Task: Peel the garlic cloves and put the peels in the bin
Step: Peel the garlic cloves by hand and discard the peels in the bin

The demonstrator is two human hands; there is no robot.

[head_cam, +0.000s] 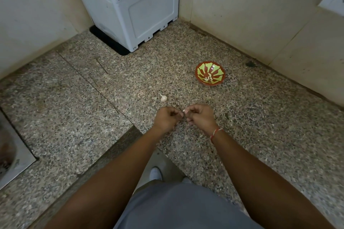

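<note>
A few peeled cloves (208,78) are held in one bowl (210,75), right of centre. One garlic clove (184,111) is pinched between the curled fingers of the left hand (166,118) and right hand (200,116); one garlic piece (163,97) lies above them.

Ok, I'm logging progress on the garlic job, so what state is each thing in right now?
Left hand: fingers curled, working at the clove.
Right hand: pinching the clove.
Clove: held between both hands above the counter.
Garlic piece: lying loose on the counter, untouched.
Bowl: upright on the counter, a few pale pieces inside.
</note>
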